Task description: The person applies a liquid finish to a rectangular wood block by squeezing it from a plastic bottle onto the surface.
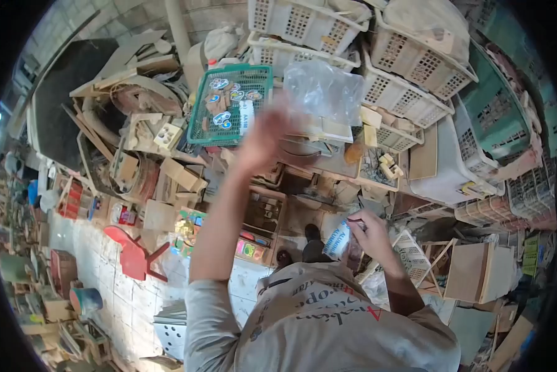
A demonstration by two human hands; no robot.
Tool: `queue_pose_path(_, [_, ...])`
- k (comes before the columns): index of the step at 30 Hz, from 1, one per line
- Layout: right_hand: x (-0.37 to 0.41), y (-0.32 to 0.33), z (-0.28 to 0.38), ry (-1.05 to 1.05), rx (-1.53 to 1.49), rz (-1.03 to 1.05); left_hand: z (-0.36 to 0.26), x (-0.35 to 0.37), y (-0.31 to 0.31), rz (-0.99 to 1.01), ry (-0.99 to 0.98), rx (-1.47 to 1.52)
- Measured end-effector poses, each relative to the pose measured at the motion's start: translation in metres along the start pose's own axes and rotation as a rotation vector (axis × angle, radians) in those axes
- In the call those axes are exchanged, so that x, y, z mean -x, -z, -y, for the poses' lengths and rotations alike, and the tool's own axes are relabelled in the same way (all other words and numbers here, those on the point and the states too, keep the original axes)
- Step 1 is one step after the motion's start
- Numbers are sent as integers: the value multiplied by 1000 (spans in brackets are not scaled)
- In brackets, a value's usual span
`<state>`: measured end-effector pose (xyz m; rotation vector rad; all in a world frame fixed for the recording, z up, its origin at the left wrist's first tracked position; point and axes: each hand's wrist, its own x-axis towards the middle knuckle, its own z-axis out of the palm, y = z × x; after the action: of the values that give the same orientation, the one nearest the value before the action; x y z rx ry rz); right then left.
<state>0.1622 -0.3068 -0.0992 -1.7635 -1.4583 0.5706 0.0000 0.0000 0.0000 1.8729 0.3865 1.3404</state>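
Observation:
My left hand (269,136) reaches out over the bench, smeared by motion, so its fingers do not show clearly. Just beside it stands a green plastic basket (197,127) with several small wooden pieces and blue-and-white stickers (221,119) in it. A white strip with blue print (246,118) lies at the basket's near right side. Close to my body, my right hand (368,232) is closed on a white label sheet (337,240) with blue "ALUMIN" lettering, pinched at its upper edge. Behind my left hand lies a clear plastic bag (325,90).
White crates (309,25) are stacked at the back and right. Small yellowish wooden blocks (390,166) lie on the bench at right. A wooden box (266,208) stands below the bench. To the left, a red stool (133,253) is on the tiled floor (105,279), near wood scraps.

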Motion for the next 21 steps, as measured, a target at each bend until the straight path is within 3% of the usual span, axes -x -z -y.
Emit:
queue_pose_path(1, [-2, -5, 4, 18, 4, -5, 0, -3, 0, 13, -5, 0])
queue_pose_path(3, [-4, 8, 10, 49, 57, -33, -92, -34, -25, -362, -2, 559])
queue_pose_path(5, [-1, 2, 12, 33, -41, -53, -99, -25, -31, -224, -74, 554])
queue_pose_path(7, [1, -1, 8, 38, -66, -96, -66, 11, -40, 525, 108, 104])
queue_pose_path(10, [4, -1, 11, -103, -297, -96, -33, 131, -82, 799, 592, 560])
queue_pose_path(12, [-1, -7, 9, -112, -350, -128, -18, 187, -98, 796, 787, 770])
queue_pose_path(13, [-3, -12, 8, -110, -397, -145, -8, 206, -102, 824, 683, 732])
queue_pose_path(15, [-8, -23, 1, -188, -421, -136, -7, 239, -104, 706, 1127, 854])
queue_pose_path(16, [-12, -30, -3, -158, -446, -110, -12, 248, -106, 712, 1131, 862])
queue_pose_path(17, [-16, -37, -8, -124, -472, -83, -15, 254, -106, 580, 1164, 847])
queue_pose_path(18, [-18, -43, -9, -250, -610, -20, -18, 258, -106, 446, 1193, 827])
queue_pose_path(19, [-20, -47, -8, -251, -607, -21, -17, 261, -106, 447, 1192, 830])
queue_pose_path(21, [-25, -53, -1, -160, -740, -72, -14, 261, -98, 193, 1170, 844])
